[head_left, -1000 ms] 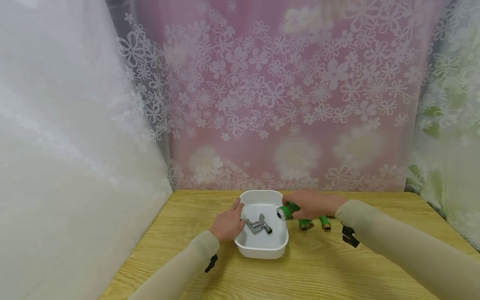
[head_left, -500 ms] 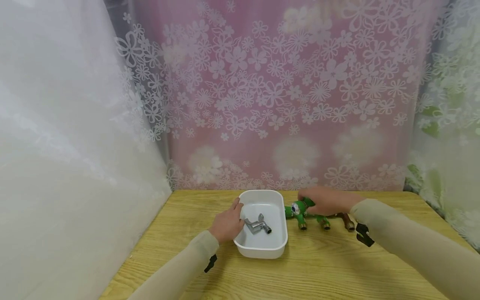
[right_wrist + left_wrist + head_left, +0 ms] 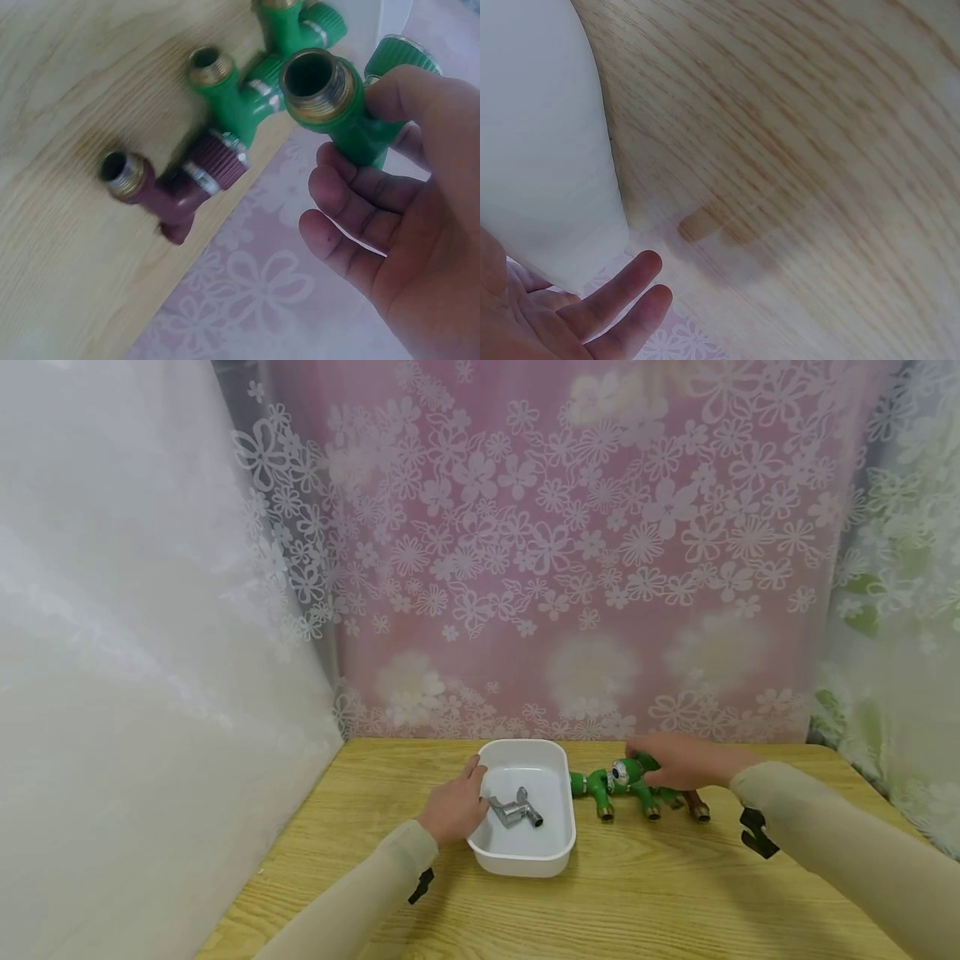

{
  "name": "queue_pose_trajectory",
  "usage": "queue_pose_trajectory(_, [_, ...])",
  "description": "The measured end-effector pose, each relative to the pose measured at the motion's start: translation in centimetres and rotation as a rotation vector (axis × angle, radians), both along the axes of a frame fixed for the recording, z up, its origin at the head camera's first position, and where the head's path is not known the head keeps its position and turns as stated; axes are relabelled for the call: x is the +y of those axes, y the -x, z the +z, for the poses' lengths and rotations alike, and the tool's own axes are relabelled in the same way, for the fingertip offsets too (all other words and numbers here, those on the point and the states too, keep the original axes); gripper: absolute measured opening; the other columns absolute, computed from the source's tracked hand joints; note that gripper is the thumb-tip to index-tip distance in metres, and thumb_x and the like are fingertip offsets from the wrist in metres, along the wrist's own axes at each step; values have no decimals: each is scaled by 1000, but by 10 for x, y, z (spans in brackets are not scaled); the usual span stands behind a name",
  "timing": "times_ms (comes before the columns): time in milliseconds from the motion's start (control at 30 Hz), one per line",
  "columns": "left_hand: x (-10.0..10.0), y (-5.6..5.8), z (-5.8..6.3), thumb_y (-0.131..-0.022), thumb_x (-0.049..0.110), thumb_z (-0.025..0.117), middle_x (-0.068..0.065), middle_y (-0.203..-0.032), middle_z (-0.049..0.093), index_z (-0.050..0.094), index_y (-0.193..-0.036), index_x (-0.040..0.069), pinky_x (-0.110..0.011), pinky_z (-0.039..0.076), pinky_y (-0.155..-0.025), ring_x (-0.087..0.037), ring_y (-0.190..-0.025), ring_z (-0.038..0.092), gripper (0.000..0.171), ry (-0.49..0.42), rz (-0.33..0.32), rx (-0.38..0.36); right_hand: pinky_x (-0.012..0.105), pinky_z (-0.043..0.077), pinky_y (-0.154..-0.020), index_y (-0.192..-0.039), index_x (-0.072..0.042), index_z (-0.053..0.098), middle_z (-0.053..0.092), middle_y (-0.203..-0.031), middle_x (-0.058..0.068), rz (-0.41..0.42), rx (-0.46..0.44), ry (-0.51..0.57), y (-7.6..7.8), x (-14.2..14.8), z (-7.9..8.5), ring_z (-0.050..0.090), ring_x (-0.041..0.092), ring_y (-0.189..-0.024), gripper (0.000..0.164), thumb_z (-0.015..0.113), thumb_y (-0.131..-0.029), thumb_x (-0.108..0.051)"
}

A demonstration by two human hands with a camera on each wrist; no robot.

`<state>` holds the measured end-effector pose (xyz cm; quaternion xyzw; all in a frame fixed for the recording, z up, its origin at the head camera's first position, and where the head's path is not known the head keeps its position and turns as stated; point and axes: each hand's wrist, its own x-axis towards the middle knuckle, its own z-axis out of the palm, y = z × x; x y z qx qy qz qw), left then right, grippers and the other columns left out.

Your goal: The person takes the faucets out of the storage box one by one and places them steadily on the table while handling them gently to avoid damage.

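Observation:
My right hand (image 3: pixel 686 762) holds a green plastic tap (image 3: pixel 628 771) above a row of similar taps. In the right wrist view, thumb and fingers pinch this tap (image 3: pixel 352 127), its brass threaded end facing the camera. Below it on the table lie green taps (image 3: pixel 602 793) and a maroon tap (image 3: pixel 699 807), partly hidden by the hand in the head view. My left hand (image 3: pixel 453 806) grips the left rim of a white basin (image 3: pixel 525 864); two of its fingers stretch out past the outer wall in the left wrist view. Inside the basin lies a chrome faucet (image 3: pixel 513 812).
The wooden table (image 3: pixel 600 910) carries the basin, with the tap row close to its right side. Beyond the table's back edge hangs a pink flowered curtain (image 3: pixel 585 568). A white sheet (image 3: pixel 150 635) hangs at the left.
My right hand has moved right, away from the basin's edge, with the green tap still in it, and more of the tap row shows. My left hand stays at the rim.

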<state>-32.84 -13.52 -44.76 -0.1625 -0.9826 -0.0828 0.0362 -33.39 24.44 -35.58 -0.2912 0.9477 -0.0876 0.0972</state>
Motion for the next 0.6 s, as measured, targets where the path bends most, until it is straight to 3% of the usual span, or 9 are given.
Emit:
queue_pose_trajectory(267, [-1, 0, 0, -101, 28, 52, -11, -166, 28, 41, -151, 5, -30, 45, -51, -18, -89, 69, 56, 0, 2, -5, 49, 52, -83, -126, -12, 60, 65, -123, 9, -18, -2, 25, 1, 22, -6, 65, 32, -109, 32, 67, -96, -21])
queue_pose_trajectory(600, [0, -2, 3, -101, 28, 51, -10, -167, 25, 39, -153, 6, -29, 44, -52, -19, -98, 69, 57, -7, 13, -36, 53, 52, -86, -131, -6, 58, 62, -130, 19, -51, 18, 7, 6, 55, -18, 62, 39, -114, 41, 69, -95, -22])
